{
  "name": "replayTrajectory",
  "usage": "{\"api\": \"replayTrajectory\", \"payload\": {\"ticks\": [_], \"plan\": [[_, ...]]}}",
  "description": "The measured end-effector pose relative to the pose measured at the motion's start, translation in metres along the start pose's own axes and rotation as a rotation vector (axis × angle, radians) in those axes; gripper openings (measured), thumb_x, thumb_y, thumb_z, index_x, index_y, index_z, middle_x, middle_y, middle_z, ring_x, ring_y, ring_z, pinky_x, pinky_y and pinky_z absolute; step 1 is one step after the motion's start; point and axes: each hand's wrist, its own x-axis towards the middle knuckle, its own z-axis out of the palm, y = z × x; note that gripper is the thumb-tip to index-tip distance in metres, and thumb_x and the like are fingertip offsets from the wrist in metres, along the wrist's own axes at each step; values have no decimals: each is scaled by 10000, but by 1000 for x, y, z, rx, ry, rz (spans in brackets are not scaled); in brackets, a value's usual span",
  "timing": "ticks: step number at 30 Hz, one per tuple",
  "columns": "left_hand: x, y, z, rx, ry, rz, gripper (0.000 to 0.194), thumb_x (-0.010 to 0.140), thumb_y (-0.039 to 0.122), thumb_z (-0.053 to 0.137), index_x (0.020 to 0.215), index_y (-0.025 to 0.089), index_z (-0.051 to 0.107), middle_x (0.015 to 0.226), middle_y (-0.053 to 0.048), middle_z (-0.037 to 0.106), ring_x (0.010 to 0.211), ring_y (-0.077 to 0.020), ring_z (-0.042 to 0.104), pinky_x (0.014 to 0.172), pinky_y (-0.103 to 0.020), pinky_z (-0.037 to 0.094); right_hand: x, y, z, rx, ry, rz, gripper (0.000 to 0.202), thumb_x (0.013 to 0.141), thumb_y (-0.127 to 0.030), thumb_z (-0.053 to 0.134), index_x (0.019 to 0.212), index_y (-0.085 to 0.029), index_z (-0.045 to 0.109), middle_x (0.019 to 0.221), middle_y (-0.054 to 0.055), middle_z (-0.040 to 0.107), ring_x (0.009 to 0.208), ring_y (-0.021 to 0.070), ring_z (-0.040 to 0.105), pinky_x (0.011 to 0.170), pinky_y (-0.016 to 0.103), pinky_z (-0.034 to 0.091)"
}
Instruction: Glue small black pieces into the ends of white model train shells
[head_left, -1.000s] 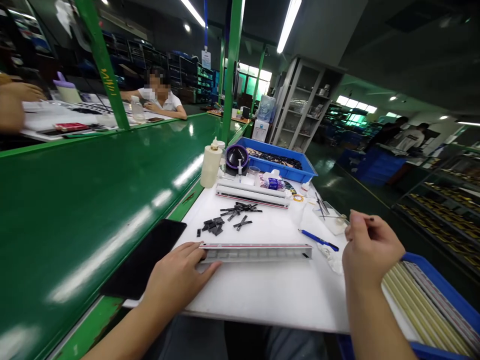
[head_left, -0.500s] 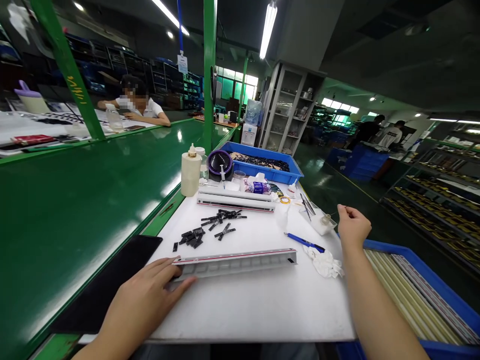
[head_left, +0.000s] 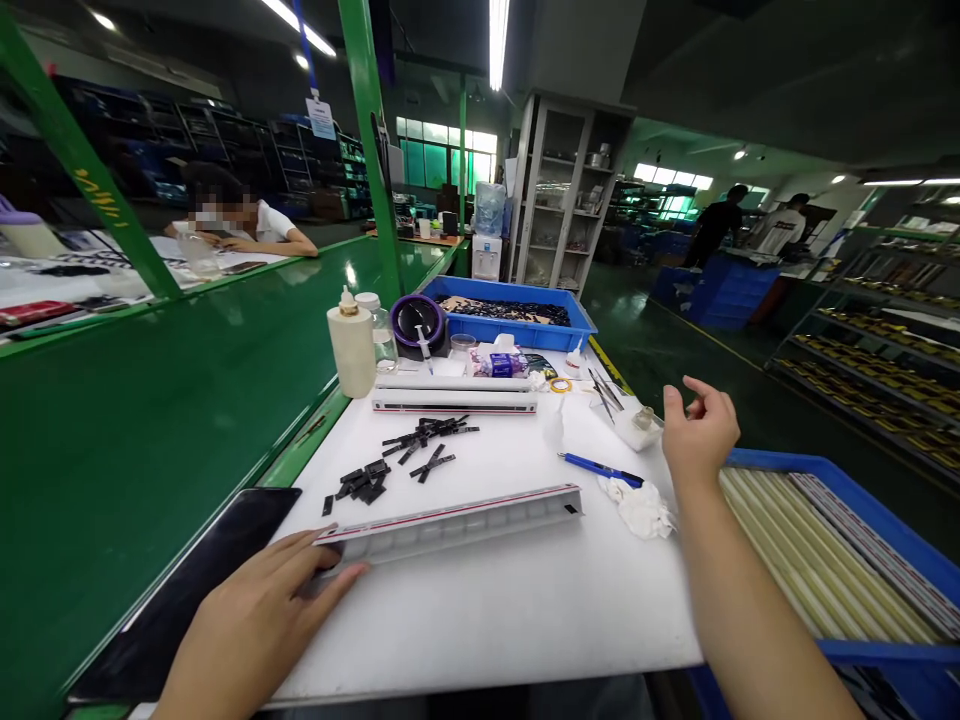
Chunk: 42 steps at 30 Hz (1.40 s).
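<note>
My left hand (head_left: 259, 615) grips the near-left end of a long pale channel-shaped profile (head_left: 457, 525) with a red line along its upper edge. A small black piece (head_left: 571, 510) sits at the profile's right end. Raised at the table's right side, my right hand (head_left: 699, 430) has its thumb and index finger apart, with nothing visible between them. It is nearest to a small white dish (head_left: 637, 430) with a small glass container on it. Beyond the profile lie loose black strips (head_left: 431, 462) and a pile of short black pieces (head_left: 364, 482).
Two more pale profiles (head_left: 454, 397) lie farther back. A blue pen (head_left: 600, 469), crumpled tissue (head_left: 639, 508) and tweezers (head_left: 606, 390) are on the right. A cream bottle (head_left: 352, 350) stands at back left. Blue bins (head_left: 517, 333) flank the table; a person (head_left: 262, 225) sits across.
My right hand's thumb and fingers have spread from a pinch. My left hand still holds the profile's end. The whole view has shifted slightly.
</note>
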Motion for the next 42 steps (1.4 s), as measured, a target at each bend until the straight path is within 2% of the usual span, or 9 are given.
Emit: {"api": "replayTrajectory", "payload": {"ticks": [2,5,7,11,16,25,28,31,42], "plan": [[1,2,-2,55,-20,18,405,842,616,531,780,244,679,914,-49,732,904,-262,688,832,-360,527,-18,-26,-6,168,-113,-203,254,813,-353,617,958,-175,727,691,5,523,618,151,467,647,308,414],[2,6,-7,111,-47,29,404,860,593,527,759,233,681,914,-57,732,910,-246,690,843,-339,530,-48,-57,-7,442,-562,-476,161,800,-316,648,888,-203,722,723,25,588,667,170,537,644,315,442],[5,11,-12,130,-74,19,406,870,580,522,756,223,680,911,-61,732,895,-232,692,827,-319,532,-62,-68,-4,543,-774,-578,186,809,-322,648,939,-210,719,797,50,628,750,197,572,680,342,466],[11,24,-21,185,-166,-34,371,875,543,535,772,214,669,874,-50,724,810,-201,686,711,-275,521,-71,-72,-1,577,-997,-628,274,858,-355,609,1075,-208,690,963,89,658,903,229,593,782,389,492],[17,35,-25,233,-261,-110,362,873,542,525,803,214,660,866,-39,722,786,-196,670,675,-270,488,-69,-70,-6,399,-1237,-651,389,809,-389,672,1154,-209,655,1074,100,638,986,249,591,849,404,501],[30,46,-38,230,-481,-302,399,832,599,509,946,254,675,1047,-31,714,962,-252,644,816,-335,459,-68,-69,-8,318,-1342,-601,440,829,-341,622,1246,-201,598,1189,101,619,1112,258,559,973,413,465],[38,49,-46,257,-571,-322,268,817,438,532,992,279,658,1008,-19,709,931,-249,640,758,-326,448,-69,-65,-6,289,-1362,-560,404,878,-336,549,1259,-207,594,1203,97,622,1127,257,562,990,422,452],[43,47,-49,298,-652,-347,296,784,262,488,1034,301,641,965,-19,701,888,-236,637,690,-302,428,-70,-64,-5,263,-1366,-540,402,915,-343,484,1279,-208,588,1216,100,626,1140,261,565,1000,428,442],[51,41,-49,375,-725,-384,275,800,253,455,937,312,685,918,-33,710,833,-254,638,626,-307,390,-69,-59,-6,273,-1373,-482,469,870,-423,545,1292,-227,593,1290,70,618,1189,265,559,1044,409,422]]}}
